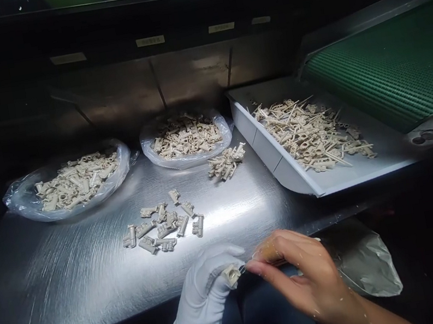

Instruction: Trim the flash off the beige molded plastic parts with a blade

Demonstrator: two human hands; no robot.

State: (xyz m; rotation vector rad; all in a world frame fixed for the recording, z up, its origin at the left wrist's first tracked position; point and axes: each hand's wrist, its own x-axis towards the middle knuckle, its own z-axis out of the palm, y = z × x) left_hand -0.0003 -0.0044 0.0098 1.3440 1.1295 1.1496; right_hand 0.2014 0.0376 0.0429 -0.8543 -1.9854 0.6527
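White-gloved left hand (201, 303) grips beige plastic part (232, 275); bare right hand (302, 275) pinches slim tool (267, 255)

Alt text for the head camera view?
A white-gloved left hand holds a small beige plastic part; the bare right hand holds a slim amber-handled tool to it. Ahead on a steel table lie more parts, some in clear plastic bags.

Brushed steel bench (53, 278), matt plastic parts (161, 226), white cloth glove (199, 308)

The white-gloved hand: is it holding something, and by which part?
Yes: the left hand holds a small beige moulded plastic part at its near end, between gloved fingers.
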